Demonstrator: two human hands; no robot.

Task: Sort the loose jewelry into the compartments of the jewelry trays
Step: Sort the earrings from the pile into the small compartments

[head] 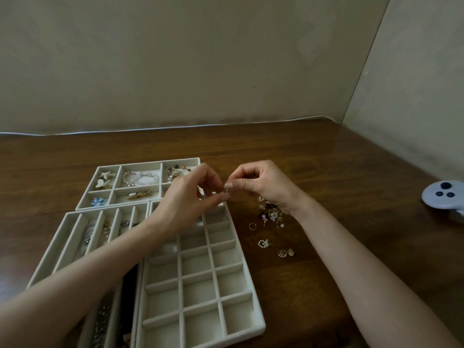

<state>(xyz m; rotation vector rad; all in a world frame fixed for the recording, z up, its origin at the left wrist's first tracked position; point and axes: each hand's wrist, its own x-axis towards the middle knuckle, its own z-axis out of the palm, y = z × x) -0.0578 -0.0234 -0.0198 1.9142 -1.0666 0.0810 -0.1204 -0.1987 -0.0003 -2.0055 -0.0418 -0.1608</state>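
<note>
Nearest, two bare forearms (334, 259), crossing in from the bottom corners. Under everything, dark wood table (326, 172), set against a pale wall (200, 71). On its left half, three pale trays, edge to edge: grid tray (258, 320) closest, of many small squares; slot tray (50, 252) to its left, with chains (88, 234) lying in long channels; far tray (140, 162) behind both, holding a bracelet (141, 177), a starfish pin (106, 175), a gold clip (138, 195) and a blue flower (97, 202) in separate compartments. At the right edge, well apart, white controller (444, 194) with dark buttons. Left hand (190, 194) and right hand (261, 184) raised together above the grid tray's far right corner, fingers curled, fingertips meeting. Pinched between both, one tiny silvery piece (226, 191), too small to identify. Just right of the grid tray, on bare wood below the right wrist, loose pile (271, 213) of earrings and charms. Nearer, apart from it, a ring (252, 226), a pearl-rimmed charm (262, 243) and two round gold bits (285, 252).
</note>
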